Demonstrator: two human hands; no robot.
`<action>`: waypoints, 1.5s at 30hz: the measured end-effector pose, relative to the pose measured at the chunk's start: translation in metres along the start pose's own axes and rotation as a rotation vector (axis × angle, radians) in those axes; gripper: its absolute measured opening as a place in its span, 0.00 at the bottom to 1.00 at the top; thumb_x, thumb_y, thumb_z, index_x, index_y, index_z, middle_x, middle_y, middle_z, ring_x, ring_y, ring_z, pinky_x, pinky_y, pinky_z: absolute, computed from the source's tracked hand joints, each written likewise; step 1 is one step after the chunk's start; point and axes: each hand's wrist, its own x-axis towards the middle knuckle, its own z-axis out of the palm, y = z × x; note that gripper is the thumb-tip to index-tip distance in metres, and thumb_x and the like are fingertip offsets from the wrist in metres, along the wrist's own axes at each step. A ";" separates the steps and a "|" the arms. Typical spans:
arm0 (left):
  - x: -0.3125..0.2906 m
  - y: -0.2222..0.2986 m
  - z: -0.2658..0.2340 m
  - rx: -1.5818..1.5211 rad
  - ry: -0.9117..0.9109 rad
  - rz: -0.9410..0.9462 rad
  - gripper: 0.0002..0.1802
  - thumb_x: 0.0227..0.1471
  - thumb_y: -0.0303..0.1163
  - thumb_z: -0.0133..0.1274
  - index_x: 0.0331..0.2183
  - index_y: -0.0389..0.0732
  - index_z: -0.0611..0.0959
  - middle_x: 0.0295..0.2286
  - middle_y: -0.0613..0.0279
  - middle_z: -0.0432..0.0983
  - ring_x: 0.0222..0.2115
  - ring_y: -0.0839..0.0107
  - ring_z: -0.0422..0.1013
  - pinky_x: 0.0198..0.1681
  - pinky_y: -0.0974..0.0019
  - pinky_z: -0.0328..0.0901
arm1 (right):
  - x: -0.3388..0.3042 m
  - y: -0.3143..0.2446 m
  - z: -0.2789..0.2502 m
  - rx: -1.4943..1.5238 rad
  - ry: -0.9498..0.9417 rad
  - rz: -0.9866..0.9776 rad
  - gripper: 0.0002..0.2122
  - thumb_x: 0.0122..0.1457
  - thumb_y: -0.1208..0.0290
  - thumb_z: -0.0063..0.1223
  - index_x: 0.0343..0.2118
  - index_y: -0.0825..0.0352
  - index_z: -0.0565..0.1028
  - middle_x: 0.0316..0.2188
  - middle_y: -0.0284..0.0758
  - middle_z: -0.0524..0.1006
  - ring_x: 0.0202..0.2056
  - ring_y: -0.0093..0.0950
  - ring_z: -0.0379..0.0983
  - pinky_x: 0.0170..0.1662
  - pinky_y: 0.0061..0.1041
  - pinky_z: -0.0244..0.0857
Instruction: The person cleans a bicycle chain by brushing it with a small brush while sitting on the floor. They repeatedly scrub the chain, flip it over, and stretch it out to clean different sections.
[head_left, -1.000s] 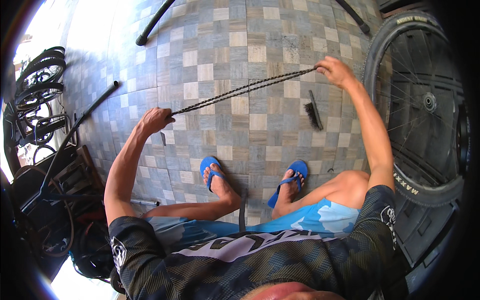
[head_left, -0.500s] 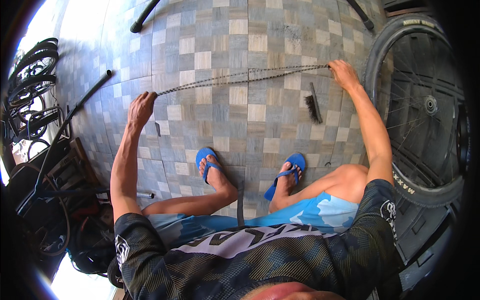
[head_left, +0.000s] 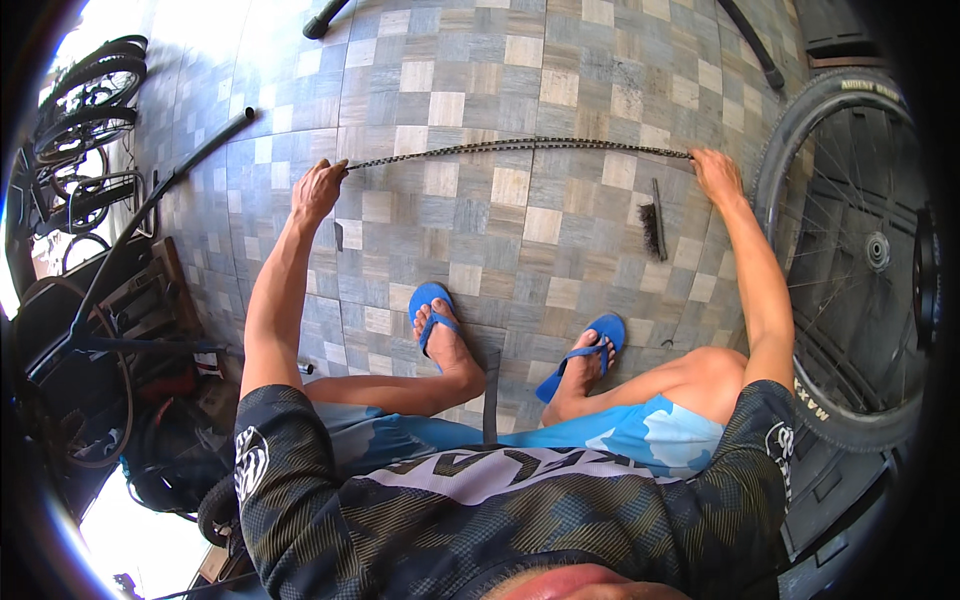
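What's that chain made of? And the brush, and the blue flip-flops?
The chain looks like darkish metal: its repeating links show pale glints. The brush looks dull; its dark, bushy bristles might be plastic, but I can't tell for sure. The flip-flops seem matte foam rubber: evenly blue, without shine.

Left hand [head_left: 320, 190] and right hand [head_left: 717, 177] well apart, each grip closed on one end of a dark chain [head_left: 520, 145]. Chain doubled, strands close together, bowing slightly away from the body. Dark-bristled brush [head_left: 653, 222] lies on the checkered floor [head_left: 490, 245], nearer the right hand. Blue sandals [head_left: 430, 293] on both feet. Bicycle wheel [head_left: 877, 252] at far right.
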 end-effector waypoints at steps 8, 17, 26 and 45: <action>0.004 0.011 0.019 0.007 0.059 0.141 0.15 0.57 0.34 0.61 0.46 0.45 0.82 0.41 0.55 0.79 0.45 0.51 0.76 0.46 0.51 0.72 | 0.015 -0.004 -0.018 0.536 0.197 -0.063 0.10 0.67 0.68 0.56 0.47 0.65 0.81 0.39 0.36 0.83 0.42 0.32 0.78 0.51 0.34 0.71; -0.001 0.002 0.020 -0.042 0.020 0.049 0.03 0.61 0.29 0.52 0.37 0.43 0.80 0.38 0.55 0.79 0.44 0.50 0.76 0.44 0.49 0.71 | 0.034 -0.022 -0.137 1.316 0.119 -0.197 0.10 0.71 0.64 0.55 0.44 0.66 0.81 0.34 0.27 0.79 0.39 0.21 0.75 0.48 0.23 0.70; -0.001 -0.008 0.025 -0.023 0.035 0.015 0.03 0.61 0.28 0.51 0.37 0.43 0.78 0.37 0.53 0.76 0.43 0.48 0.75 0.43 0.48 0.71 | 0.026 -0.008 -0.021 0.322 0.003 -0.056 0.12 0.65 0.66 0.57 0.47 0.64 0.81 0.40 0.42 0.79 0.47 0.46 0.75 0.52 0.43 0.68; -0.022 -0.029 0.021 0.037 0.022 0.010 0.06 0.63 0.26 0.47 0.39 0.43 0.79 0.37 0.54 0.77 0.43 0.50 0.75 0.42 0.49 0.70 | 0.065 -0.187 -0.011 0.173 -0.028 -0.361 0.17 0.62 0.60 0.64 0.51 0.60 0.77 0.52 0.37 0.71 0.55 0.36 0.69 0.61 0.41 0.66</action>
